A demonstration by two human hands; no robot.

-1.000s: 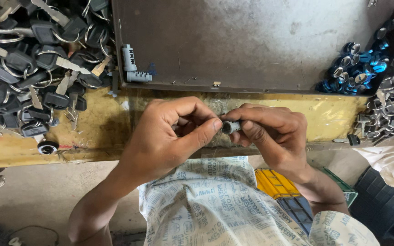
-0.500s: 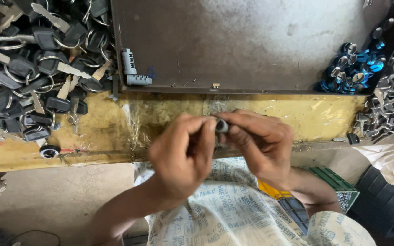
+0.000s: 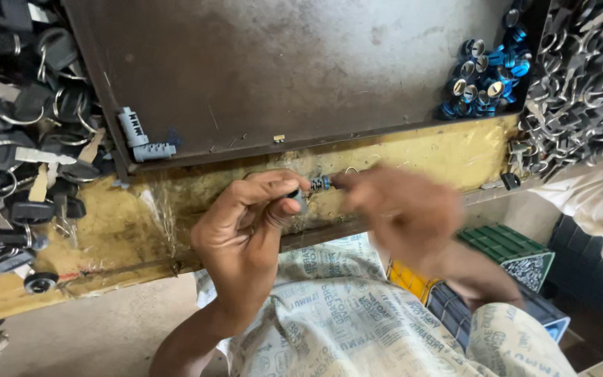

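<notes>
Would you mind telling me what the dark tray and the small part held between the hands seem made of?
Tray: probably sheet metal, dull brown, scratched and worn. Small part, pinched by the left hand: likely metal with a blue section; too blurred to be sure.

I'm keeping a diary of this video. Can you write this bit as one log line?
left hand: pinches small lock cylinder | right hand: blurred, fingers at cylinder's blue end | behind: dark tray, blue rings

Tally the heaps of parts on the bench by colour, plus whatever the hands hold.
Black key heap: 1
Blue ring heap: 1
Silver clip heap: 1
Small cylinder, pinched in left hand: 1
Total: 4
</notes>
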